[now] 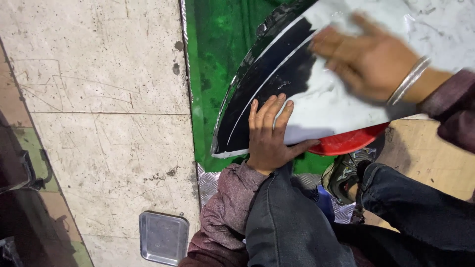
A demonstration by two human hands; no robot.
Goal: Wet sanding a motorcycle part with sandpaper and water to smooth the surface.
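A large curved body panel (326, 106), black along its edge and grey-white over most of its face, lies across a red plastic tub (349, 142). My left hand (269, 133) rests flat on the panel's near edge, fingers together, pressing it down. My right hand (368, 57), blurred by motion and wearing a metal bangle, lies flat on the grey-white surface with fingers spread. Whether anything sits under the right palm is hidden.
Green floor (217, 44) lies under the panel, beside pale scratched floor tiles (99, 99). A small metal tray (163, 237) sits on the tiles at bottom left. My knees in dark jeans (292, 222) and a shoe (346, 173) fill the bottom right.
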